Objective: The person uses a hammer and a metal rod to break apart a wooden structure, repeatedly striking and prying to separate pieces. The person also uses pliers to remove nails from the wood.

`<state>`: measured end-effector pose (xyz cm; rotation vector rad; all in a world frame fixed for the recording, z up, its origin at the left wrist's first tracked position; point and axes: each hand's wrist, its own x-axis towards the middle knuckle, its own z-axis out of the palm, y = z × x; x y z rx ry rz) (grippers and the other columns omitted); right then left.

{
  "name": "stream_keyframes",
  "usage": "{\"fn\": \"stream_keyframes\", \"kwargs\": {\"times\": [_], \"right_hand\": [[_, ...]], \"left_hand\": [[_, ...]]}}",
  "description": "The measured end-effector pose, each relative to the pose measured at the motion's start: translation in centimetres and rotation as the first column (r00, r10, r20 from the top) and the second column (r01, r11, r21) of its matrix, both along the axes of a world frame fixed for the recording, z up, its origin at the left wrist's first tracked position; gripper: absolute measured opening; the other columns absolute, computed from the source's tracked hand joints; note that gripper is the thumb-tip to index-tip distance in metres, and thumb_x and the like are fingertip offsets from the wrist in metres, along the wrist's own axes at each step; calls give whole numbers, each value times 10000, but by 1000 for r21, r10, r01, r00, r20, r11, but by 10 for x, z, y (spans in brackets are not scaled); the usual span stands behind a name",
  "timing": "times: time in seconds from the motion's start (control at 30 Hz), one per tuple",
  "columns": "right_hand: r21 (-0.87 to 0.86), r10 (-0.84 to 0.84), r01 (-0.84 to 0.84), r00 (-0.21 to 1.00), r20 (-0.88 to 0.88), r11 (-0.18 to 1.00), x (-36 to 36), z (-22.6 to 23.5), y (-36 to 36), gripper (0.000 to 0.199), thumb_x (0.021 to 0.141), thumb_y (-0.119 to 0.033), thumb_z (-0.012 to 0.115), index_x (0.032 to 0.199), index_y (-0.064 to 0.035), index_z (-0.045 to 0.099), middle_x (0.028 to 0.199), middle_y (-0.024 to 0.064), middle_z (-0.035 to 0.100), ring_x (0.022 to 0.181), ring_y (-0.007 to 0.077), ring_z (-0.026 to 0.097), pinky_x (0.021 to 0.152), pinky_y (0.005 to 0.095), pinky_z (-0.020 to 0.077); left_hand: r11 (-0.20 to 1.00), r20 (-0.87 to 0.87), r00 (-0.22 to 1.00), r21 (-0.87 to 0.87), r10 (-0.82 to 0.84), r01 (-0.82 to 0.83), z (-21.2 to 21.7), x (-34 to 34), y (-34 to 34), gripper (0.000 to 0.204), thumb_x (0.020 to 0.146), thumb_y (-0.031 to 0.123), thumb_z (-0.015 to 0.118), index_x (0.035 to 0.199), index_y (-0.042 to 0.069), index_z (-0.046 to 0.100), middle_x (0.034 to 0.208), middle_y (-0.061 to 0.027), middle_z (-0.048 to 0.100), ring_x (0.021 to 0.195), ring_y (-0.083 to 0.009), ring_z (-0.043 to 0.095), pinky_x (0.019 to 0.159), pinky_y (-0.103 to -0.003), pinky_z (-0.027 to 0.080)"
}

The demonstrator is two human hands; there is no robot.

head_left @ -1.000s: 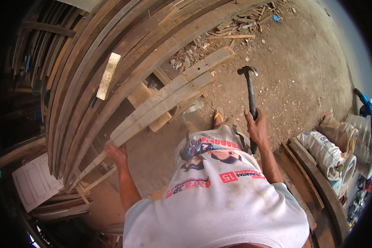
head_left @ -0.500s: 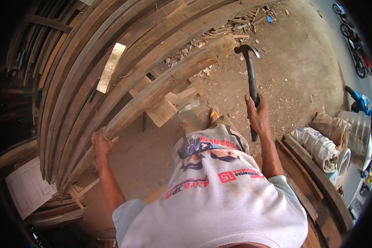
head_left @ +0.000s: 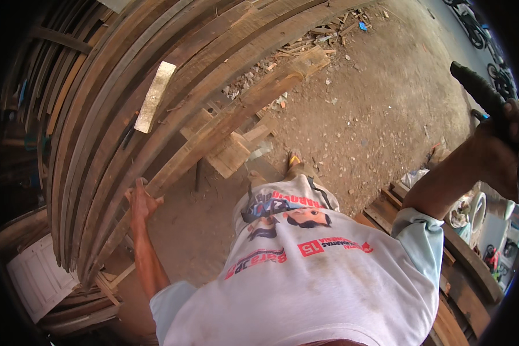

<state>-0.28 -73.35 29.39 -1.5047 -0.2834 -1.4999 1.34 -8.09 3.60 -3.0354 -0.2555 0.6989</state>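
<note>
My left hand (head_left: 142, 200) is on the near end of a long wooden beam (head_left: 236, 122), its fingers closed around the edge. My right arm is raised far out to the right, and my right hand (head_left: 510, 130) grips a hammer by its black handle (head_left: 477, 87). The handle's end points up and left; the hammer's head is hidden beyond the dark rim. A short pale wood block (head_left: 155, 98) lies on the stacked planks (head_left: 112, 115), ahead of my left hand.
Short wood offcuts (head_left: 228, 154) sit under the beam. Scraps and rubble (head_left: 323, 37) lie on the dirt floor near its far end. More planks (head_left: 464, 259) are stacked at my right. A white panelled door (head_left: 40, 268) leans at lower left; motorcycles (head_left: 473, 26) stand along the road.
My right hand has swung the hammer from in front of me up and out to the far right. My left hand stays at the beam's near end.
</note>
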Motion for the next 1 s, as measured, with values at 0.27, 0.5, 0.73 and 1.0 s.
{"fn": "stream_keyframes", "kwargs": {"times": [0.27, 0.5, 0.73, 1.0], "right_hand": [[157, 159, 38, -385, -909, 987, -94, -372, 41, 554, 1065, -480, 509, 956, 57, 594, 783, 241, 635, 781, 340, 682, 732, 478, 525], [247, 284, 185, -214, -935, 951, -136, -397, 76, 526, 1002, -563, 618, 927, -47, 544, 649, 17, 525, 532, 134, 533, 482, 324, 434], [236, 289, 217, -256, -922, 947, -109, -354, 38, 496, 996, -503, 657, 897, -26, 563, 658, 50, 555, 546, 165, 568, 502, 364, 467], [371, 511, 405, -324, -797, 836, -149, -396, 33, 472, 986, -468, 686, 861, -31, 559, 646, 29, 545, 502, 141, 522, 471, 338, 436]], "left_hand": [[998, 96, 995, -66, -1, 8, 43, -8, 3, 882, 622, 156, 935, 1357, 87, 454, 1258, -244, 633, 1348, -415, 427, 1087, -523, 431], [990, 111, 988, -105, 105, -94, 66, 4, -16, 853, 636, 182, 933, 1329, 64, 450, 1212, -279, 600, 1286, -437, 481, 1062, -518, 456], [988, -48, 999, -157, 3, -11, -14, 36, 43, 994, 646, 214, 942, 1470, -33, 444, 1361, -321, 592, 1323, -448, 551, 1108, -460, 459], [936, -134, 990, -344, 32, -77, -14, 41, 23, 912, 652, 238, 954, 1389, -44, 497, 1353, -280, 627, 1289, -396, 596, 1081, -445, 472]]}}
